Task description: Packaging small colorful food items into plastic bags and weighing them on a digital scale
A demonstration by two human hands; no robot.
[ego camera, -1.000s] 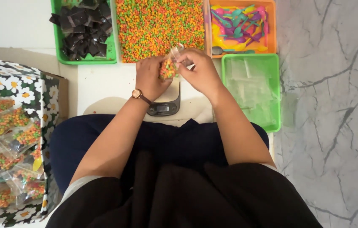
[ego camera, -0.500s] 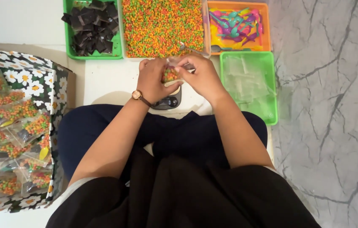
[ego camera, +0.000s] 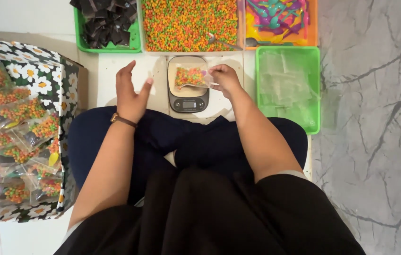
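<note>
Near the top centre of the frame, the right hand (ego camera: pixel 224 79) pinched a small clear bag of coloured pellets (ego camera: pixel 190 76) resting on the kitchen scale (ego camera: pixel 187 99); the left hand (ego camera: pixel 132 92) hovered open, empty. The unsealed bag could tip, spilling pellets off the scale.

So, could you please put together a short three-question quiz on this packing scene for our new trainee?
1. True or false: the small clear bag of coloured bits lies on the scale.
2. Which hand touches that bag? A. left hand B. right hand
3. What fills the green tray at top left?

Key:
1. True.
2. B; the left is lifted open beside the scale, holding nothing.
3. Dark, black pieces.
</note>
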